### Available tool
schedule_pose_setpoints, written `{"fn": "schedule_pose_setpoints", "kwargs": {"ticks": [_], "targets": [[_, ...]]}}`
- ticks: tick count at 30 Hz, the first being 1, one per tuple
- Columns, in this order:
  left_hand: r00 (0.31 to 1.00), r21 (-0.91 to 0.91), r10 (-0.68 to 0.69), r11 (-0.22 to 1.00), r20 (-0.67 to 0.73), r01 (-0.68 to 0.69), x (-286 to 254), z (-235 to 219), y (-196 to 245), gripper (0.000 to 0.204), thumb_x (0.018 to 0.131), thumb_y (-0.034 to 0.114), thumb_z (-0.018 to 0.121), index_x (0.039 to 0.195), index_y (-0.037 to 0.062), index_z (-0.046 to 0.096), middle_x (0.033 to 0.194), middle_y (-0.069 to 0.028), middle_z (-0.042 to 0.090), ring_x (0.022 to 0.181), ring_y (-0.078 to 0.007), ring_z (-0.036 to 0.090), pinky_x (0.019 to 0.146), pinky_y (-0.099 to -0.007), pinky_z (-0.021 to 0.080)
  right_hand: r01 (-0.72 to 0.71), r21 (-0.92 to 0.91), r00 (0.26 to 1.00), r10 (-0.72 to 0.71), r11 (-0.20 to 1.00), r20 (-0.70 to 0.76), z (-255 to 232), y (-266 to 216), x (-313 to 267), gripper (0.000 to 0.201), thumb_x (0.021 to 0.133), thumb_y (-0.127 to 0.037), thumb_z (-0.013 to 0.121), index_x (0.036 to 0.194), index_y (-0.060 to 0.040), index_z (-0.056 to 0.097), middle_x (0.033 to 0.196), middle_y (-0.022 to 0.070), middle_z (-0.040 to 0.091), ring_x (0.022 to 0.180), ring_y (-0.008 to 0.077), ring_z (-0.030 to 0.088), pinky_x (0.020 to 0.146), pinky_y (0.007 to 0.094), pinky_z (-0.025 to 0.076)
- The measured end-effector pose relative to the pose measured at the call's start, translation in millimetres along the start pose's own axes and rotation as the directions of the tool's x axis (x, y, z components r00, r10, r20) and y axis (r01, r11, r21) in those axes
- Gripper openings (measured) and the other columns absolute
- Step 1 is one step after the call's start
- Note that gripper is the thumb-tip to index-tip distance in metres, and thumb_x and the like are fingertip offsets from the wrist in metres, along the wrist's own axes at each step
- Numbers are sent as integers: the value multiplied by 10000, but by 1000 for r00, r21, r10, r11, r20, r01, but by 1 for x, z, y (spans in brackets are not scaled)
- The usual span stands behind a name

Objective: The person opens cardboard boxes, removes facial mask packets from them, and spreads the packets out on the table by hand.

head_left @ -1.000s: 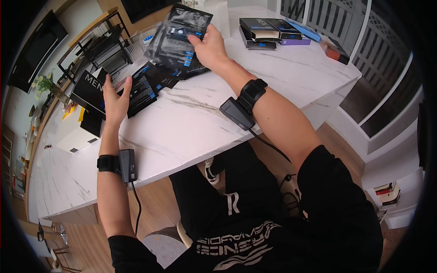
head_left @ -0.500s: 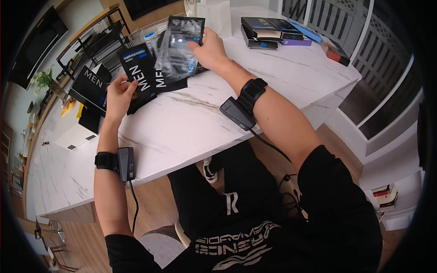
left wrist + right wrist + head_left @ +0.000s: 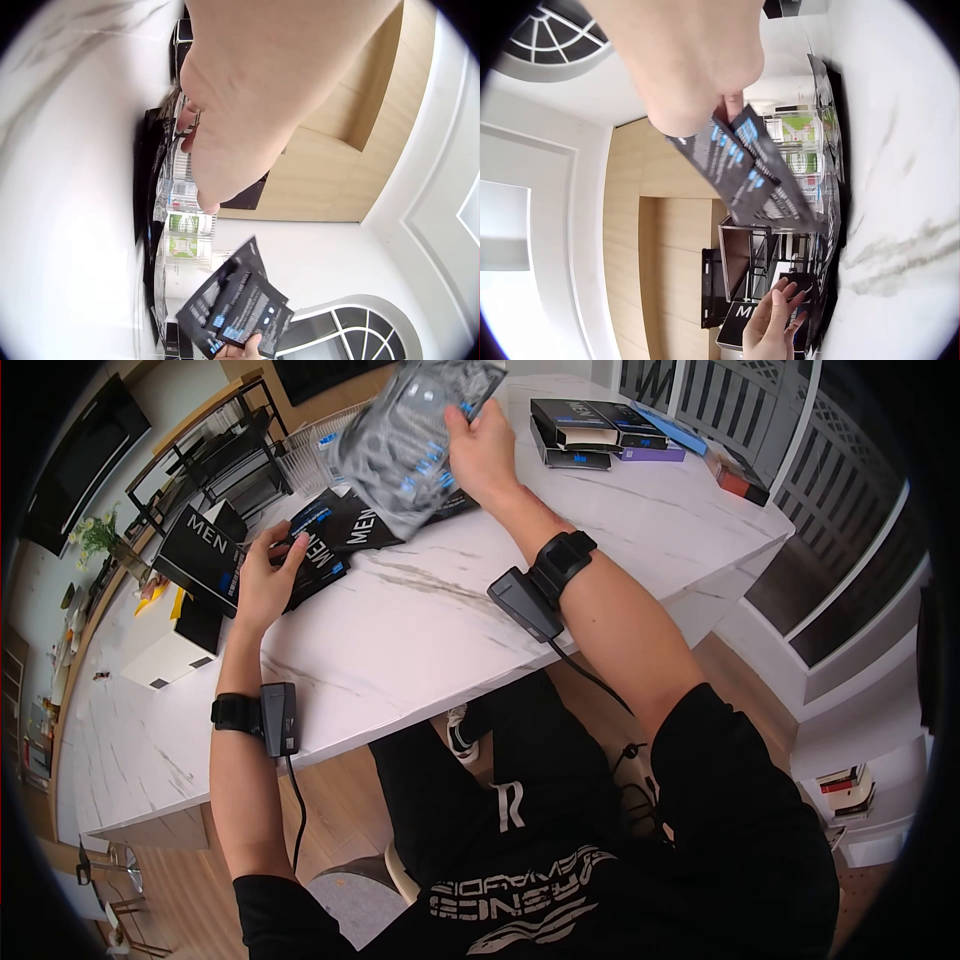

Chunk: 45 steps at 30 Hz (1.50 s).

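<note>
Head view, left to right on the bench (image 3: 400, 620). White box (image 3: 160, 655): dark opening, yellow item beside it, partly hidden. Black box (image 3: 190, 555): "MEN" in pale capitals, smaller blue print too small to read. Left hand (image 3: 265, 580): grip released, fingers loosely bent, thumb apart, over the near end of the loose packets; whether the fingertips touch them cannot be told. Loose packets (image 3: 362, 525): flat, black, overlapping on the bench, "MEN" legible on more than one, blue print beside it; number unclear. Wire basket (image 3: 300, 460): behind them, partly covered; the left wrist view gives clear containers (image 3: 184, 229) with green-and-white labels, wording unreadable.

Held packets (image 3: 415, 445): above the loose packets, glossy dark film with silvery reflections, blue and pale lines blurred; top edge cut off in the head view. The left wrist view gives at least two, fanned and overlapping. Right hand (image 3: 485, 460): grip closed on the held packets, thumb on the near face, other fingers largely hidden behind. Stacked boxes (image 3: 590, 425): black, "MEN" faintly legible on top, one with an open end. Purple box (image 3: 650, 454): mostly covered. Red-and-black box (image 3: 738, 478): near the bench edge, markings illegible.
</note>
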<state>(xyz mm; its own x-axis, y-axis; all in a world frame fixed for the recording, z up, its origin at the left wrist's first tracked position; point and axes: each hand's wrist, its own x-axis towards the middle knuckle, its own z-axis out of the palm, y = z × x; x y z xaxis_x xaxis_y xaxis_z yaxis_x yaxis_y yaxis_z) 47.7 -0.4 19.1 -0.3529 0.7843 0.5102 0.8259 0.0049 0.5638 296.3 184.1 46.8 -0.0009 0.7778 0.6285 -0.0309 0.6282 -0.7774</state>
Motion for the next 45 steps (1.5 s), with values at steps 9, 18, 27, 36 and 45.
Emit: {"fn": "schedule_pose_setpoints", "kwargs": {"ticks": [9, 18, 27, 36, 45], "targets": [[999, -53, 29, 998, 20, -28, 1, 0, -1, 472, 917, 303, 692, 1278, 20, 582, 1173, -151, 643, 1057, -213, 630, 849, -332, 492, -179, -376, 971, 225, 909, 81, -15, 9, 8, 225, 872, -128, 584, 1073, -46, 644, 1098, 227, 665, 1067, 411, 620, 911, 484, 490], [968, 6, 162, 986, -194, -164, -1, -6, 12, 419, 907, 236, 695, 1243, 18, 570, 1143, -158, 638, 1060, -245, 624, 893, -360, 482, -100, -632, 980, -35, 769, -198, -28, 10, 10, 656, 786, -265, 715, 1329, 6, 465, 1284, 215, 534, 1151, 391, 560, 1002, 462, 422], [489, 536, 349, 782, -800, 319, -1, -47, 22, 804, 808, 366, 707, 1375, -87, 360, 1362, -202, 440, 1269, -356, 403, 1021, -498, 321, 401, -619, 483, 418, 675, 769, -16, 8, -20, 1024, 667, -739, 699, 1467, -156, 437, 1516, 192, 380, 1440, 389, 271, 1165, 533, 216], [611, 370, -84, 728, -787, 577, 4, -54, -10, 956, 771, 494, 723, 1406, -92, 315, 1395, -239, 434, 1289, -394, 412, 1043, -562, 268, 303, -687, 487, 513, 661, 707, -16, 10, -11, 937, 734, -719, 659, 1472, -187, 437, 1577, 166, 274, 1476, 435, 108, 1135, 673, 70], [693, 455, -141, 658, -707, 599, 0, -55, -8, 568, 811, 470, 704, 1203, 69, 616, 1152, -101, 675, 1194, -282, 546, 1023, -527, 282, 312, -350, 631, 82, 883, 771, -9, 15, -9, 637, 835, -505, 702, 1320, -106, 596, 1320, 175, 587, 1245, 313, 539, 1036, 348, 423]]}}
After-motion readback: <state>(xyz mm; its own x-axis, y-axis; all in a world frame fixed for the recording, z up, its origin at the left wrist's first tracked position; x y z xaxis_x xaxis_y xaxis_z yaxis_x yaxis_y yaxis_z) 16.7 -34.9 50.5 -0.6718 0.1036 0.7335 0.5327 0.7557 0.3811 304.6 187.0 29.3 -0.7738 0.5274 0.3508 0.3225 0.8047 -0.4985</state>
